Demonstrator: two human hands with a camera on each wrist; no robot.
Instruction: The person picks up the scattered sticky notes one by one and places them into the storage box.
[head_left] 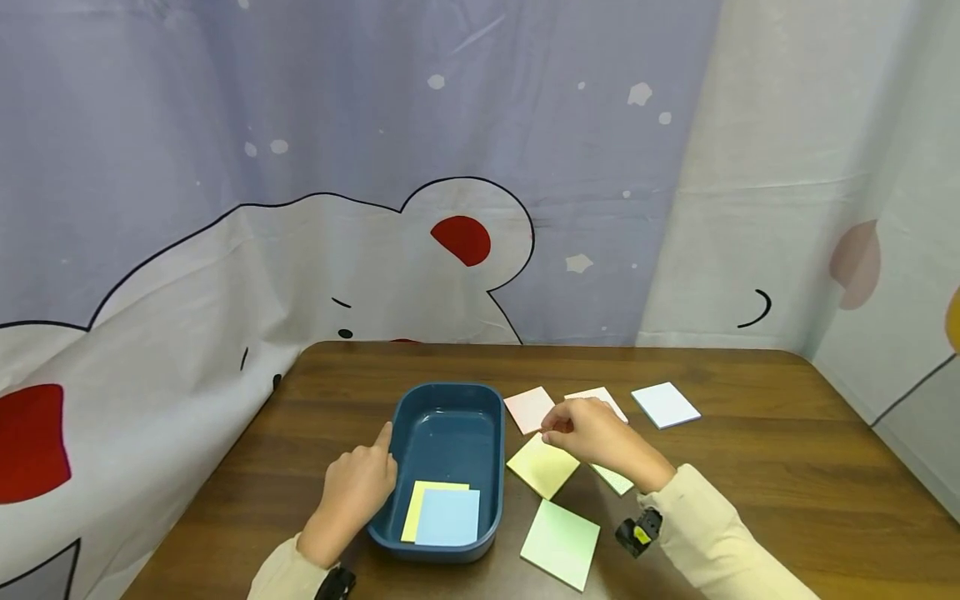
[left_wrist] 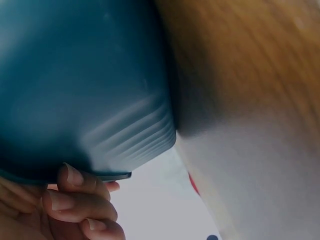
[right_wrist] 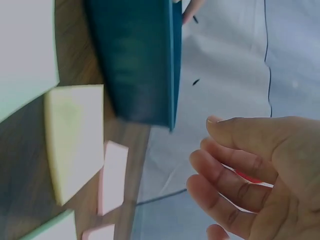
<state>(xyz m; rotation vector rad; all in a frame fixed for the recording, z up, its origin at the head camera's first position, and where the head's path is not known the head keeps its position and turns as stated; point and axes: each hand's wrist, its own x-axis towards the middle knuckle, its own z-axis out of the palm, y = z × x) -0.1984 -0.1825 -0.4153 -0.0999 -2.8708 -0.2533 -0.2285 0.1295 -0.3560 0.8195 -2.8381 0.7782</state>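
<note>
A dark blue plastic bin (head_left: 447,427) stands on the table; inside its near end lie a yellow sticky-note pad (head_left: 411,510) and, overlapping it, a light blue pad (head_left: 448,518). My left hand (head_left: 360,482) holds the bin's left rim, index finger extended along it and the others curled against the outer wall. Above the table to the right of the bin hovers my right hand (head_left: 592,433), fingers loosely bent with nothing between them. Beneath it is another yellow pad (head_left: 542,465); a pink pad (head_left: 529,408) lies just beyond. The hand partly covers a pale pink pad (head_left: 600,397).
Nearest the front lies a light green pad (head_left: 561,543). A second green pad (head_left: 613,478) is partly hidden by the right forearm. A whitish pad (head_left: 666,405) sits farther right. Behind the wooden table (head_left: 750,450) hangs a printed curtain (head_left: 600,167).
</note>
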